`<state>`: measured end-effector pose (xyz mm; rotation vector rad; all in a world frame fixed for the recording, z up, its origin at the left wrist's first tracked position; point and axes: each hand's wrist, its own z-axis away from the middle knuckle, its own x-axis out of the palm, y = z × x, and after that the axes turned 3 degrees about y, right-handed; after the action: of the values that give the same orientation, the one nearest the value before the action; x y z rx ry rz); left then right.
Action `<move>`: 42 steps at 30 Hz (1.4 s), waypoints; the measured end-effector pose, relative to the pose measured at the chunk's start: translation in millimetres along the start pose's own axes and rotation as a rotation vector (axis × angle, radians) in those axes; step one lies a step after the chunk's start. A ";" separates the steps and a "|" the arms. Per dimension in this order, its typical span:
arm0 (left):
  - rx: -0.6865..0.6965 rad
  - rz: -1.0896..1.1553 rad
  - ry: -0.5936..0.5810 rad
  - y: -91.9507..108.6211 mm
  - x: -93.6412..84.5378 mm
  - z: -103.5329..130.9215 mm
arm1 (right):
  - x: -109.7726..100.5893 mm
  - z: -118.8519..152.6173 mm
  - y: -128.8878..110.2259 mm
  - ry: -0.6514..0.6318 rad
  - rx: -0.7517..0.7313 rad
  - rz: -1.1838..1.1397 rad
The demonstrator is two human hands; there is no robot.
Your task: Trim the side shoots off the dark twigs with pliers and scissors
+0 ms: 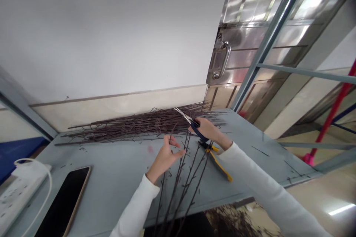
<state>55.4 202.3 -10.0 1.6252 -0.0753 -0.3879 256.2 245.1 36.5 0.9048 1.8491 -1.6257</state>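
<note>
My right hand (207, 129) is closed on a pair of scissors (198, 130) with dark blue handles. Their silver blades point up and left over a long bundle of dark twigs (133, 127). Lower and to the left is my left hand (165, 157), its thumb and fingers apart. A thin twig runs behind its fingers; whether they touch it is unclear. Several budded branches (182, 189) reach from the table's front edge up between my hands. Yellow-and-black pliers (219, 164) lie just below my right hand.
A phone (65, 200) and a white power strip (20, 189) with a cable lie on the grey tabletop (111, 177) at left. Metal posts (267, 44) rise at both ends. Twig scraps dot the surface. More twigs (233, 222) lie below the front edge.
</note>
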 end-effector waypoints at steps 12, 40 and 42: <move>-0.131 0.321 -0.059 22.5 -27.2 -3.2 | -6.5 -15.8 -50.3 0.096 -0.293 -0.457; -0.039 0.252 -0.034 53.2 -46.1 24.7 | 12.5 169.3 -48.2 -0.277 -0.108 -0.709; -0.065 0.246 -0.010 54.1 -43.3 30.8 | -8.3 154.2 -41.7 -0.240 -0.087 -0.640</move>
<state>15.6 179.6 50.4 1.5286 -0.2652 -0.2063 222.0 89.1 46.4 0.0538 2.1322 -1.8820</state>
